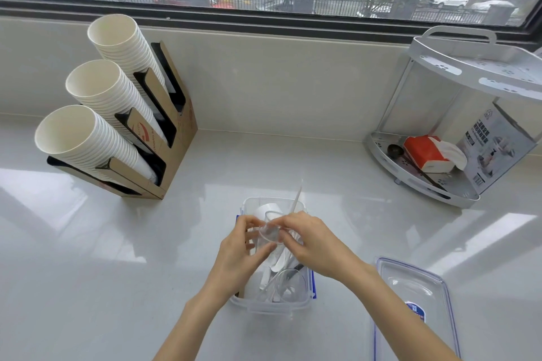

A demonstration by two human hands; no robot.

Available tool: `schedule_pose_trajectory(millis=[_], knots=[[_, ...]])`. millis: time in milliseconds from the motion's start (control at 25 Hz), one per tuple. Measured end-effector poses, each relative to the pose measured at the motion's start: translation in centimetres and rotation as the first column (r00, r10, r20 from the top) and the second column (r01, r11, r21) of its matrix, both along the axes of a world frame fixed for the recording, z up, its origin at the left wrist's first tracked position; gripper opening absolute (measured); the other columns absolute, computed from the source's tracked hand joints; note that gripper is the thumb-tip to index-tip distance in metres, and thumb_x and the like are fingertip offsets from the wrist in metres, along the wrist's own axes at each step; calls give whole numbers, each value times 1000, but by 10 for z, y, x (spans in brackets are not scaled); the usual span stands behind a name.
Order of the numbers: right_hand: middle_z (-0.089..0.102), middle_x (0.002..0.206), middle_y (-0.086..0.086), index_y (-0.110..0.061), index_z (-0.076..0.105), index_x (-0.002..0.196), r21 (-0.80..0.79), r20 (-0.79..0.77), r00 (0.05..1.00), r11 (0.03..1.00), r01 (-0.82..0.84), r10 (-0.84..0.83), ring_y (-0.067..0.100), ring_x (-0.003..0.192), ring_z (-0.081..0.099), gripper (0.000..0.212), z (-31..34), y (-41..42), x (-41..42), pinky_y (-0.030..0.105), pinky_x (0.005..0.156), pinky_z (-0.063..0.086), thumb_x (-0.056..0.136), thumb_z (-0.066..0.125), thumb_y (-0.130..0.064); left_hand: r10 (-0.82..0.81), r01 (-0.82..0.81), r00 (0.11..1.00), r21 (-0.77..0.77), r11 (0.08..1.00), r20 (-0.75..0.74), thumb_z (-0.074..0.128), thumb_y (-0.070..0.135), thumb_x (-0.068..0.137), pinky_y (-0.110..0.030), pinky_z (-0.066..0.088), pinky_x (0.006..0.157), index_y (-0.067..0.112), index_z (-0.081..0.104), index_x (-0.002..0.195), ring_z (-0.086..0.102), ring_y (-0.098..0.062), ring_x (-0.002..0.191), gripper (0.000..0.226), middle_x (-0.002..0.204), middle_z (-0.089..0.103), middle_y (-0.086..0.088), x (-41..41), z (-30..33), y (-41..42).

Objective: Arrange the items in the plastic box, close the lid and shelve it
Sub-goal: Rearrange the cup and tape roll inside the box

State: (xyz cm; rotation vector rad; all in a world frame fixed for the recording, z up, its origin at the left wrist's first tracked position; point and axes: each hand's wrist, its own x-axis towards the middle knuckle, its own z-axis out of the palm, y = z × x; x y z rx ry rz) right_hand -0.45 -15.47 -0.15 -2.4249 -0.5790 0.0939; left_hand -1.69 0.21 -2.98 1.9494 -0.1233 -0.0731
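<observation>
A clear plastic box point(271, 306) with blue latches stands on the white counter in front of me. Inside lie white paper cups, clear plastic cups, white plastic cutlery and a wrapped straw point(296, 201) that sticks up past the far rim. Both hands are over the box. My left hand point(240, 252) and my right hand point(312, 243) together pinch a small clear plastic cup point(269, 236) held tilted above the contents. The box's clear lid point(410, 302) with a blue rim lies flat on the counter to the right.
A cardboard dispenser point(164, 138) with three stacks of white paper cups stands at the back left. A two-tier corner shelf rack point(457, 184) at the right holds a red tissue pack, a dark spoon and a printed box. A window ledge runs behind.
</observation>
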Motion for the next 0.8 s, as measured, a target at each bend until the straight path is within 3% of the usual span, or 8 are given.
schedule_pose_trajectory(millis=[80,240,360,520,640,800], knots=[[62,117,-1,-22,56,126,-17,12,999,999,-50,50,14,106,52,32,-5,3,-4,20,91,40,97,43,-19,7,-7,1000,-15,1000,20,68,13,78,-1,46,68,37,42,91,58,16,82,37,96,55,21,0,0,0],[53,118,-3,-16,55,121,79,19,991,988,133,-135,13,106,56,28,-9,-3,-5,25,92,47,96,45,-20,67,-68,997,25,997,29,68,14,78,-15,47,78,24,44,121,54,1,94,50,109,49,12,1,-7,8],[59,118,-1,-16,57,117,-218,-38,997,974,61,-71,20,108,57,27,-16,-8,-6,29,91,43,95,43,-20,93,-95,995,45,994,32,68,13,78,-14,43,79,14,46,128,53,-11,100,54,113,47,5,0,-10,12],[60,125,-1,-19,56,122,-520,-68,995,848,-100,76,20,119,48,32,-28,-6,-10,32,99,30,92,45,-20,100,-103,994,70,992,40,68,15,78,-6,41,73,15,45,129,52,-10,100,56,114,45,5,0,-14,15],[62,121,2,-17,60,117,-570,-75,994,815,-109,80,23,114,48,29,-33,-5,-8,33,95,29,91,46,-18,104,-106,994,66,992,32,68,16,78,-5,41,72,16,46,127,52,-11,98,54,114,45,6,-1,-14,15],[67,109,-1,-15,62,102,-520,-9,999,853,-36,37,21,108,49,21,-37,-4,-8,30,92,28,93,43,-18,119,-119,993,29,992,4,68,16,78,-5,40,72,19,47,123,53,-11,102,49,117,50,9,-2,-16,17]])
